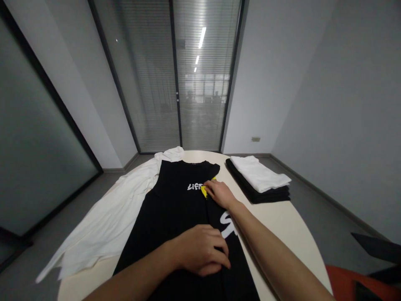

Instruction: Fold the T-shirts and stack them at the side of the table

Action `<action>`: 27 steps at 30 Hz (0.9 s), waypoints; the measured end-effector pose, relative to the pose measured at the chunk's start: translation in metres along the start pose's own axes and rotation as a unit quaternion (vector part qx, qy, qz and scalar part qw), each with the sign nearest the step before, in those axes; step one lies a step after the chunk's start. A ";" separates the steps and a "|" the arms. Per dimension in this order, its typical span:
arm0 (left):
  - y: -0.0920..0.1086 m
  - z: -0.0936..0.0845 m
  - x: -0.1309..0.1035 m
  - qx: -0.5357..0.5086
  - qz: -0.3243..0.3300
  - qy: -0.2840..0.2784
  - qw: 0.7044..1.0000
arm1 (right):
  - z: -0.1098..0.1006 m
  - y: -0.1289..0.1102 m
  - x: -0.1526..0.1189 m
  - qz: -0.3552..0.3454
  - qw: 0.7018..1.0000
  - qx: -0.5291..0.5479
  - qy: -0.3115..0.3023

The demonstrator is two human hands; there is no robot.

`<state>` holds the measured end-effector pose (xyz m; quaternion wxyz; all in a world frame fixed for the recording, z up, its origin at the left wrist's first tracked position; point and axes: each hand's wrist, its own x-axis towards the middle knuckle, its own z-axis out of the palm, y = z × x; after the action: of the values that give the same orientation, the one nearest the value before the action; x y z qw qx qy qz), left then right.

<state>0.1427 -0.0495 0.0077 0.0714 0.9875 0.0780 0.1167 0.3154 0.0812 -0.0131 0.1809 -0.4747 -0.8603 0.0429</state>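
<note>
A black shirt (175, 209) with white lettering on its chest lies spread on the table, its right side folded inward over the front. On the folded strip shows a larger white print, and a yellow patch (204, 192) sits at its upper end. My right hand (221, 193) is closed on the shirt there, fingertips at the yellow patch beside the lettering. Nearer to me, my left hand (203, 251) is curled closed on the shirt's lower part, by the edge of the fold. Its fingertips are partly hidden.
A white long-sleeved garment (115, 213) lies along the table's left side, one sleeve over the edge. At the back right, a folded white garment (260, 173) rests on a stack of folded black clothes (269, 196). The round table (291, 234) is pale; a red chair (347, 284) stands at right.
</note>
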 end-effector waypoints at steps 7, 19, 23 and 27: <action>0.008 0.006 -0.002 -0.042 -0.021 -0.003 0.999 | 0.000 -0.003 0.000 -0.008 1.000 -0.005 0.025; 0.013 0.014 0.003 -0.183 -0.069 0.018 0.981 | 0.007 -0.005 -0.001 -0.030 0.999 0.005 0.021; 0.009 0.014 0.004 -0.051 -0.163 0.048 0.984 | 0.018 0.005 0.002 -0.021 0.995 0.079 0.051; 0.007 0.013 0.000 -0.066 -0.221 -0.001 0.973 | 0.026 0.023 0.009 0.041 0.986 0.121 0.103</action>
<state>0.1468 -0.0579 -0.0033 0.1603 0.9390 0.2868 0.1014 0.3201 0.1042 -0.0404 0.3224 -0.4864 -0.8052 0.1053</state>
